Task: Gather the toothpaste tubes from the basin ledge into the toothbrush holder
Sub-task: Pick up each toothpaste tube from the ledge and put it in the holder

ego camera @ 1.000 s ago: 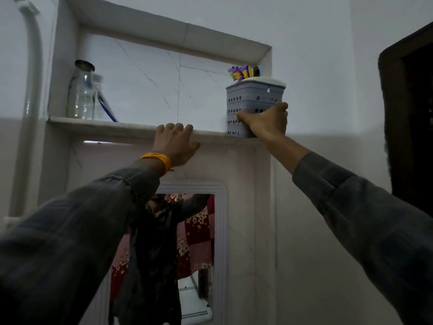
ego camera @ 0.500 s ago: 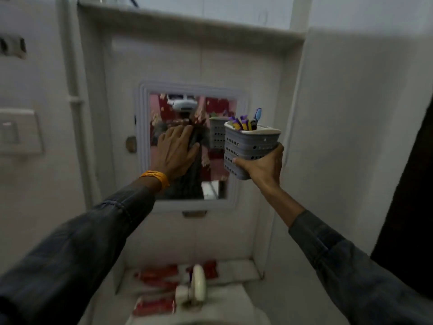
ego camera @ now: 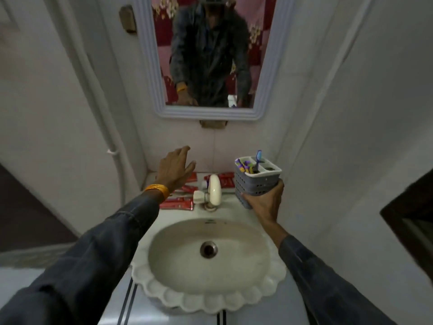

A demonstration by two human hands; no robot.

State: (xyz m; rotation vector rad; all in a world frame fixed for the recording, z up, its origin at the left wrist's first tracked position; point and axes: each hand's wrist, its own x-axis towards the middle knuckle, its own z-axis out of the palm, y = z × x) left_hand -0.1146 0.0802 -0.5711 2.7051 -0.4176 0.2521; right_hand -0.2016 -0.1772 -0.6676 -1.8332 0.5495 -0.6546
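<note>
My right hand (ego camera: 264, 202) grips a grey perforated toothbrush holder (ego camera: 255, 181) with a white top, held in the air above the right side of the basin ledge (ego camera: 234, 207). A blue toothbrush (ego camera: 257, 160) and some purple and yellow items stick out of it. Several red toothpaste tubes lie on the ledge: one at the front left (ego camera: 178, 204), others behind the tap (ego camera: 222, 179). My left hand (ego camera: 175, 168) hovers over the left tubes, fingers spread, holding nothing, and it hides part of them.
A white tap (ego camera: 214, 190) stands at the middle of the ledge. Below it is the scalloped white basin (ego camera: 208, 299) with a drain (ego camera: 208, 249). A framed mirror (ego camera: 164, 55) hangs above. Walls close in left and right; a white pipe (ego camera: 112, 137) runs down the left.
My right hand brought the holder down from the high shelf to beside the basin ledge. My left hand left the shelf edge and came down over the tubes. My view tilted down.
</note>
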